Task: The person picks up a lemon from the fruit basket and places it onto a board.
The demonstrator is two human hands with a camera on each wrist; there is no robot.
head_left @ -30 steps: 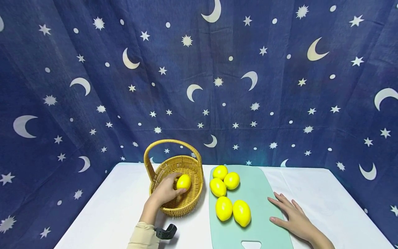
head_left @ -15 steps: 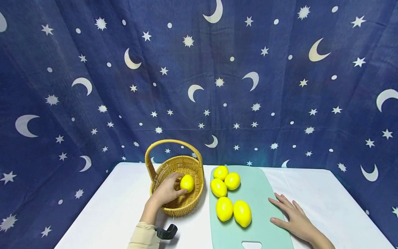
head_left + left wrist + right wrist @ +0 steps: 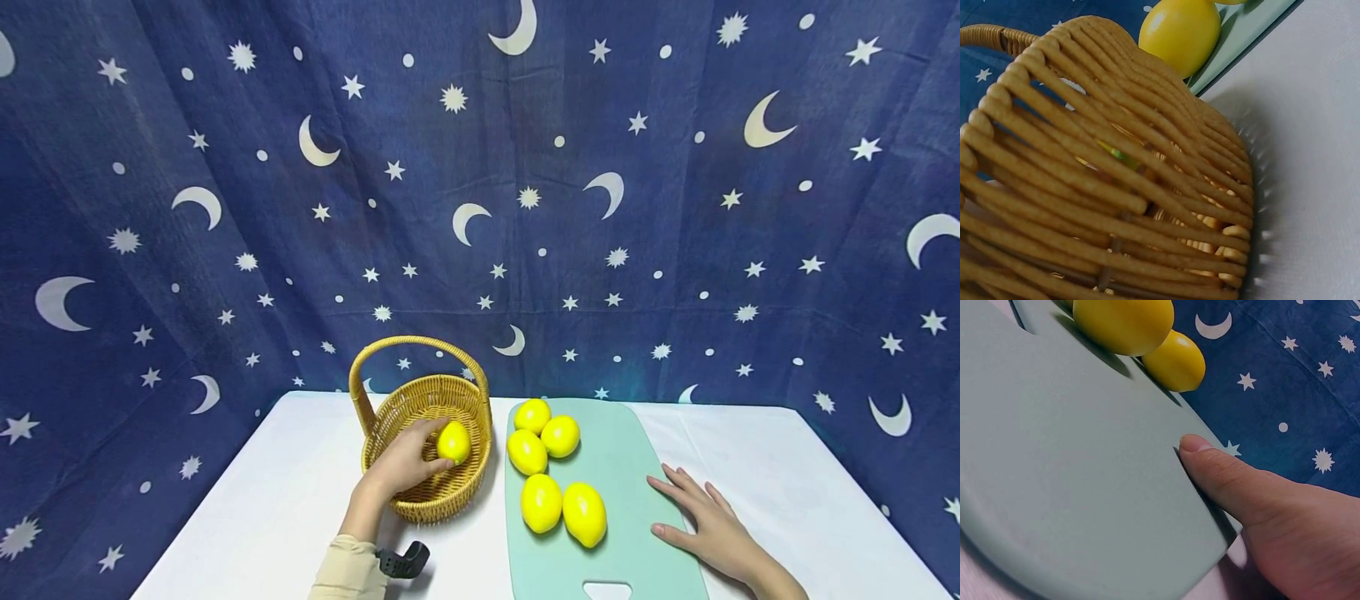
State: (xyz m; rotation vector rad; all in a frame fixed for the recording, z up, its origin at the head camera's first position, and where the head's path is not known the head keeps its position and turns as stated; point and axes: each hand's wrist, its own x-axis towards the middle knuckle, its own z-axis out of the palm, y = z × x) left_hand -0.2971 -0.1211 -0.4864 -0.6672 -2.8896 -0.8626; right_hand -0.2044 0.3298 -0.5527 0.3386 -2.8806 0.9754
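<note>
In the head view my left hand [image 3: 408, 458] reaches into a round wicker basket [image 3: 442, 504] with a tall arched handle. Its thumb and fingers pinch a yellow lemon [image 3: 454, 442] inside, low in the basket. Seen from the left wrist, the woven wall [image 3: 1104, 169] hides the fingers and most of that lemon; a bit of green shows through the gaps. My right hand [image 3: 708, 525] rests with spread fingers at the right edge of the pale green cutting board [image 3: 630, 467]. In the right wrist view its thumb [image 3: 1222, 475] lies along the board's edge.
Several lemons lie on the board's left half: a cluster at the far end, including one lemon [image 3: 561, 437], and a nearer pair, including a large lemon [image 3: 584, 514]. A white cloth [image 3: 255, 517] covers the table. Behind hangs a blue curtain [image 3: 420, 233] with moons and stars.
The left hand and its lemon have shifted slightly to the right inside the basket. The right hand and the lemons on the board have stayed in place.
</note>
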